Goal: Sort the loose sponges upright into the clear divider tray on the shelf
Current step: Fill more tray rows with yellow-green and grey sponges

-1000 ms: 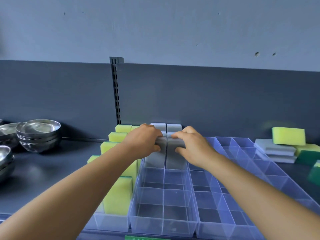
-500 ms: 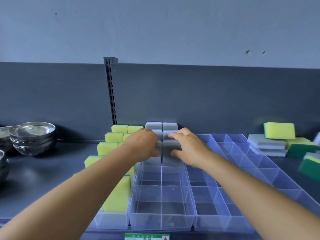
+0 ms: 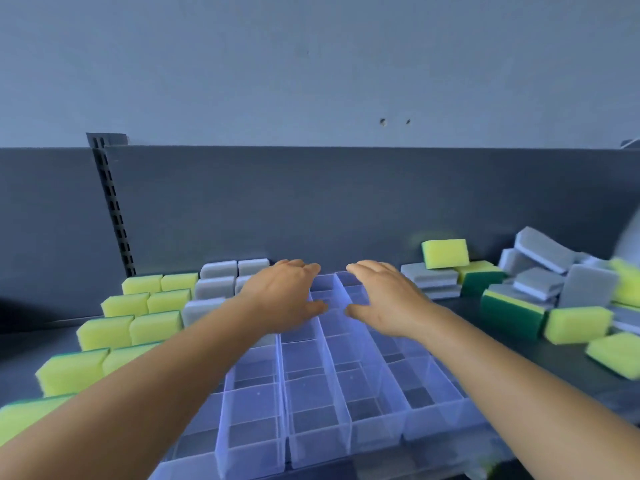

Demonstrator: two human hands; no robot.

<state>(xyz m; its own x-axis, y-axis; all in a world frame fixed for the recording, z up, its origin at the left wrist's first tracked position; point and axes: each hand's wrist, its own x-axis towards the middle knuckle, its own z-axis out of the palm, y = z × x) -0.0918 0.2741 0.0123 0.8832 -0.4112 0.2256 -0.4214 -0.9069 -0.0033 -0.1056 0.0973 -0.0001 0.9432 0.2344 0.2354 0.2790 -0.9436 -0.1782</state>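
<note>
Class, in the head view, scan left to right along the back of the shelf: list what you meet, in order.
Slotted shelf upright → yellow sponges standing in the tray → grey sponges standing in the tray → left hand → right hand → flat grey stack topped by a yellow sponge → jumbled grey sponge pile.

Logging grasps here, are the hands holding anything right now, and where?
Nothing is held: left hand and right hand hover open above the clear divider tray.

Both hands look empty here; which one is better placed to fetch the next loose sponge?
Right, probably. The right hand hovers open over the clear plastic divider tray, nearer the loose pile of grey and yellow sponges on the right. The left hand, also open, is beside the filled rows.
</note>
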